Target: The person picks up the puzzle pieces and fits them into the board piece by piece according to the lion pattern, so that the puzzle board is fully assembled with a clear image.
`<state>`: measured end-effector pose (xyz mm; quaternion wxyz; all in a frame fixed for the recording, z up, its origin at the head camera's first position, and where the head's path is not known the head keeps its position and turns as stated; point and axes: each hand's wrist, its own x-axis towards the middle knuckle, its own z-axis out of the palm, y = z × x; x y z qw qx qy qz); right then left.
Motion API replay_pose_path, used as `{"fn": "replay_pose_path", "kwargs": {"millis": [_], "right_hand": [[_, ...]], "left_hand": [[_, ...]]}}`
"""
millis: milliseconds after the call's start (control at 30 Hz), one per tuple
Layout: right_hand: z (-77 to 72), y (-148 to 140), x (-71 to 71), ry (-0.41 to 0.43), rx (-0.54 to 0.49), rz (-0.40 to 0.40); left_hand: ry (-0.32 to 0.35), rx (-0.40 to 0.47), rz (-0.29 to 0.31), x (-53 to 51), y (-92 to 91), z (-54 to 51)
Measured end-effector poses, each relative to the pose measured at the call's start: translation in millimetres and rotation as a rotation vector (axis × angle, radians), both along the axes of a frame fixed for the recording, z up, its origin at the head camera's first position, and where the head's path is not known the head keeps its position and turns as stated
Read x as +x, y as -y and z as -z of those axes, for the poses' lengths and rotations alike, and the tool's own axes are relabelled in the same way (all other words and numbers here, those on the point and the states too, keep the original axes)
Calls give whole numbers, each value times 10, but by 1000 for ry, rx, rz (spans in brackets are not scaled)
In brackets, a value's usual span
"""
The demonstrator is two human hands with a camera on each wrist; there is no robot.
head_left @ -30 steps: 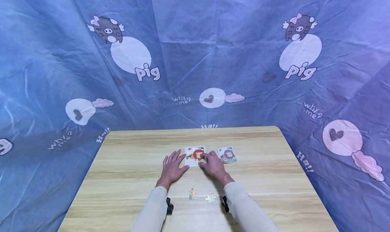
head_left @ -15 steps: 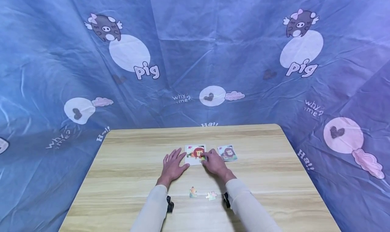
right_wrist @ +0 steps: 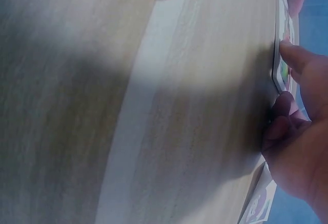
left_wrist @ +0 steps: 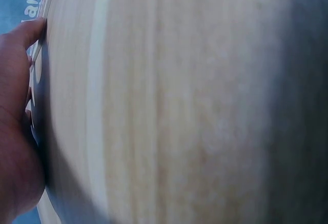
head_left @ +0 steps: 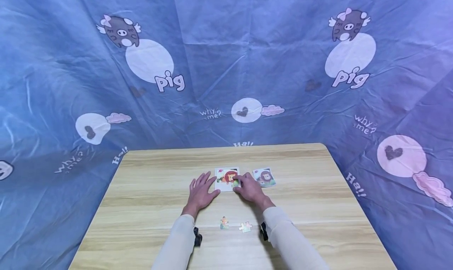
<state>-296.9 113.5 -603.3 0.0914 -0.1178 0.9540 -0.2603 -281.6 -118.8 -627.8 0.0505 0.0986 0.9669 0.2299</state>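
A white-framed puzzle tray [head_left: 223, 187] with a red-maned lion picture lies near the table's far side. Beside its left edge rests my left hand [head_left: 201, 192], fingers spread, with thumb and index finger against the frame. At the lower right corner, my right hand [head_left: 250, 189] holds a green puzzle piece [head_left: 234, 184] between thumb and index finger, down in the tray. Its other fingers are curled by the tray's edge in the right wrist view, partly hiding that corner. White backing shows along the tray's lower left.
Two loose puzzle pieces lie nearer me on the wooden table [head_left: 148, 207]: an orange and green one [head_left: 224, 223] and a pale pink and green one [head_left: 245, 226]. A lion picture card [head_left: 264, 177] lies right of the tray. Blue printed cloth [head_left: 219, 73] hangs behind.
My right hand has brought the green piece down into the tray's lower right corner, its fingers shifting slightly right. The left hand has stayed at the left edge.
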Motion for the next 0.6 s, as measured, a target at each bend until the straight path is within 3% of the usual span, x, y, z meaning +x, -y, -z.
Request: {"fn": "replay_pose_path", "kwargs": {"millis": [167,600], "right_hand": [[-19,4,7,21,-32,26],[-23,-7,-21,36,2,-19]], "left_hand": [[-36,13,4,4,-3,20],[0,6,-7,9,-9,8]]}}
